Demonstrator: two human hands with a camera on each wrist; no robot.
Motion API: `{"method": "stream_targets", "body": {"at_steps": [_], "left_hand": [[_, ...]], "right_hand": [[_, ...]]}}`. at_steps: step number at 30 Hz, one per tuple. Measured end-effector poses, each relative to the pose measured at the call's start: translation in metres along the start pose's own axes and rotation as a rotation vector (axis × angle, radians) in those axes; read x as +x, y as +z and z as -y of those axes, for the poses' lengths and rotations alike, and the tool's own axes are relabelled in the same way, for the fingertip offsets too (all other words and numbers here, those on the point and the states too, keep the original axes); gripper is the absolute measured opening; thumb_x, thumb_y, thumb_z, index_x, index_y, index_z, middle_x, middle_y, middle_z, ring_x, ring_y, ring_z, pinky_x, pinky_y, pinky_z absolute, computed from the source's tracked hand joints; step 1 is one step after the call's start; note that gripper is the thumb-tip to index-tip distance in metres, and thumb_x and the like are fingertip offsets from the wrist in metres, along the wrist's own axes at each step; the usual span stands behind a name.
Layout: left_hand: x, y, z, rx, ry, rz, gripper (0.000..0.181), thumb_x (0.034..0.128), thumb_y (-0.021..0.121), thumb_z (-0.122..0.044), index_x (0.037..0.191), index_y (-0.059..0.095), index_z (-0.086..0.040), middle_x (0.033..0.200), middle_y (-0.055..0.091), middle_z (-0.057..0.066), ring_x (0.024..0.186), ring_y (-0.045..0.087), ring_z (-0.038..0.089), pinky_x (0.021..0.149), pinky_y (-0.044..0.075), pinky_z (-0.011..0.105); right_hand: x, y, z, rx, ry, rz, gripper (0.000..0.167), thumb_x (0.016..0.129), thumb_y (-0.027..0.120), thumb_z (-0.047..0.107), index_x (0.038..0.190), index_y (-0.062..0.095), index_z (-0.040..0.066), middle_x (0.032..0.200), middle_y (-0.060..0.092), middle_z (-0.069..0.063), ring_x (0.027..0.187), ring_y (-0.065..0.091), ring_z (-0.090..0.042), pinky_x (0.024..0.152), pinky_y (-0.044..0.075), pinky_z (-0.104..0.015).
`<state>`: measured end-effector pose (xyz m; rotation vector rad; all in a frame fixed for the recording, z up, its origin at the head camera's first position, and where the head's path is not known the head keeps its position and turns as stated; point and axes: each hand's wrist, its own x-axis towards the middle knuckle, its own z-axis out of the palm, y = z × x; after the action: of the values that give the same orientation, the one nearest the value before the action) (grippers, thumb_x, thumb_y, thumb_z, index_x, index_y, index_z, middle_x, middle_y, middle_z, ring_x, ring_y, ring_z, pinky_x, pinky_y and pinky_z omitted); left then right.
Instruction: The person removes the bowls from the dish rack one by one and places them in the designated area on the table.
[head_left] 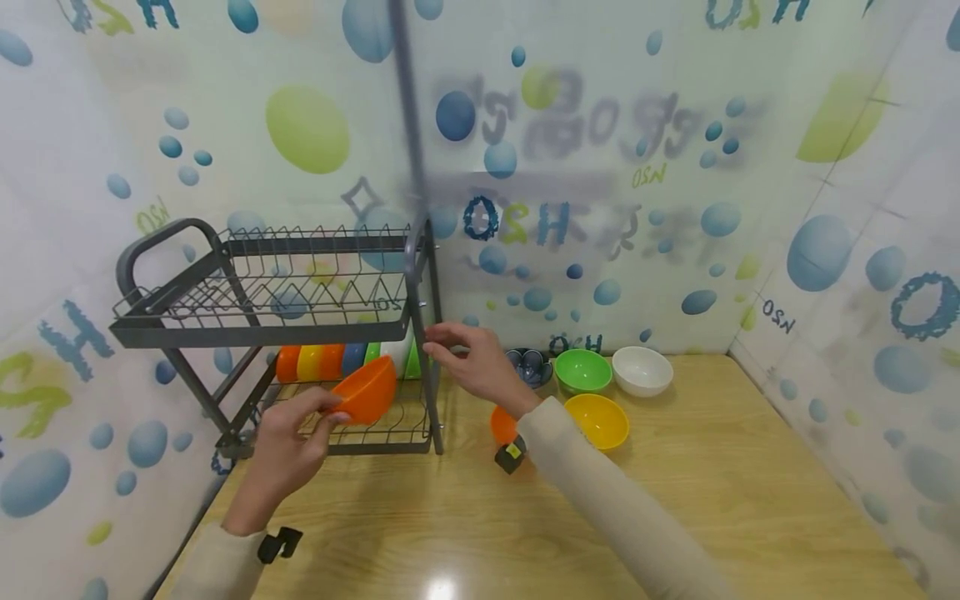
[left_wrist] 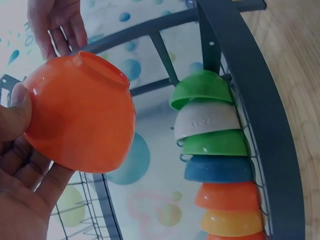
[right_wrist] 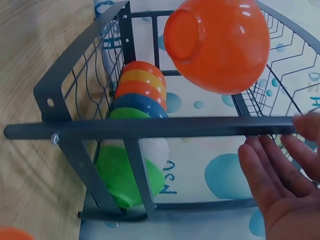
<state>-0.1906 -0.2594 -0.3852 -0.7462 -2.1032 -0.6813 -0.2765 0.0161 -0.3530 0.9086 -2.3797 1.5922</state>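
My left hand (head_left: 292, 437) pinches an orange bowl (head_left: 371, 392) by its rim, thumb on one side and fingers on the other. The bowl is tilted on its side in front of the lower tier of a dark metal dish rack (head_left: 262, 336). Inside that tier stands a row of bowls on edge, among them a blue bowl (left_wrist: 217, 169), a white bowl (left_wrist: 207, 120) and a green bowl (left_wrist: 202, 90). My right hand (head_left: 480, 367) is beside the rack's right post (right_wrist: 200, 128), fingers fairly straight and holding nothing; whether it touches the post I cannot tell.
On the table (head_left: 675, 500), right of the rack, stand a green bowl (head_left: 583, 372), a white bowl (head_left: 642, 372), a yellow bowl (head_left: 600, 423) and a dark patterned bowl (head_left: 531, 367). An orange bowl (head_left: 502, 423) is partly behind my right forearm. Patterned curtains (head_left: 600, 183) surround the table.
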Motion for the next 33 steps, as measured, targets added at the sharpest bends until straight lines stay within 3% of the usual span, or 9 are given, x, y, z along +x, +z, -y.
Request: {"method": "stream_targets", "body": {"at_steps": [4, 8, 12, 16, 20, 24, 27, 33], "left_hand": [[0.003, -0.001, -0.008, -0.015, 0.022, 0.02, 0.028, 0.0703, 0.086, 0.009, 0.089, 0.072, -0.006, 0.083, 0.074, 0.002, 0.069, 0.064, 0.013, 0.076, 0.052, 0.011], [0.005, -0.002, -0.016, -0.048, 0.035, 0.04, 0.028, 0.0715, 0.086, 0.008, 0.09, 0.072, -0.007, 0.085, 0.074, 0.001, 0.071, 0.067, 0.015, 0.079, 0.053, 0.009], [0.007, -0.003, -0.023, -0.096, 0.06, 0.073, 0.028, 0.073, 0.084, 0.008, 0.091, 0.072, -0.008, 0.087, 0.073, 0.0, 0.073, 0.069, 0.014, 0.079, 0.054, 0.01], [0.01, -0.001, -0.031, -0.14, 0.097, 0.103, 0.03, 0.0721, 0.084, 0.01, 0.094, 0.071, -0.008, 0.088, 0.072, -0.001, 0.075, 0.067, 0.011, 0.078, 0.054, 0.012], [0.013, 0.002, -0.039, -0.196, 0.12, 0.129, 0.033, 0.0719, 0.083, 0.01, 0.095, 0.072, -0.01, 0.089, 0.072, -0.001, 0.076, 0.066, 0.01, 0.079, 0.054, 0.013], [0.016, 0.008, -0.046, -0.272, 0.154, 0.153, 0.035, 0.0729, 0.082, 0.012, 0.097, 0.072, -0.011, 0.09, 0.071, -0.001, 0.077, 0.064, 0.008, 0.077, 0.054, 0.013], [0.019, 0.015, -0.05, -0.32, 0.201, 0.169, 0.036, 0.0734, 0.082, 0.013, 0.098, 0.072, -0.011, 0.092, 0.071, -0.001, 0.079, 0.064, 0.009, 0.077, 0.055, 0.014], [0.025, 0.029, -0.058, -0.342, 0.278, 0.223, 0.029, 0.0794, 0.081, 0.009, 0.1, 0.071, -0.01, 0.1, 0.074, 0.003, 0.088, 0.067, 0.013, 0.084, 0.057, 0.016]], "right_hand": [[-0.006, -0.009, 0.001, 0.002, -0.003, 0.052, 0.037, 0.103, 0.063, 0.03, 0.136, 0.063, 0.012, 0.133, 0.069, -0.007, 0.115, 0.068, -0.021, 0.099, 0.058, -0.034], [-0.014, -0.018, 0.003, 0.004, -0.021, 0.097, 0.042, 0.103, 0.065, 0.029, 0.141, 0.06, 0.011, 0.138, 0.064, -0.007, 0.12, 0.064, -0.024, 0.105, 0.055, -0.039], [-0.025, -0.03, 0.007, -0.058, -0.06, 0.13, 0.045, 0.101, 0.068, 0.033, 0.144, 0.058, 0.024, 0.143, 0.06, 0.004, 0.127, 0.06, -0.019, 0.11, 0.051, -0.042], [-0.037, -0.042, 0.01, -0.123, -0.17, 0.174, 0.055, 0.098, 0.071, 0.032, 0.149, 0.05, 0.033, 0.152, 0.052, 0.01, 0.134, 0.056, -0.014, 0.113, 0.048, -0.043], [-0.048, -0.055, 0.013, -0.191, -0.304, 0.228, 0.063, 0.096, 0.074, 0.029, 0.153, 0.047, 0.027, 0.159, 0.047, 0.005, 0.146, 0.046, -0.016, 0.12, 0.04, -0.049], [-0.059, -0.065, 0.018, -0.243, -0.388, 0.284, 0.066, 0.094, 0.077, 0.028, 0.153, 0.048, 0.021, 0.161, 0.046, 0.001, 0.151, 0.039, -0.019, 0.122, 0.038, -0.048], [-0.069, -0.071, 0.021, -0.267, -0.417, 0.32, 0.067, 0.092, 0.079, 0.028, 0.152, 0.049, 0.021, 0.16, 0.046, 0.001, 0.148, 0.042, -0.017, 0.116, 0.045, -0.042], [-0.085, -0.075, 0.025, -0.357, -0.432, 0.385, 0.059, 0.093, 0.078, 0.031, 0.147, 0.055, 0.025, 0.156, 0.051, 0.005, 0.144, 0.046, -0.015, 0.117, 0.044, -0.045]]}}
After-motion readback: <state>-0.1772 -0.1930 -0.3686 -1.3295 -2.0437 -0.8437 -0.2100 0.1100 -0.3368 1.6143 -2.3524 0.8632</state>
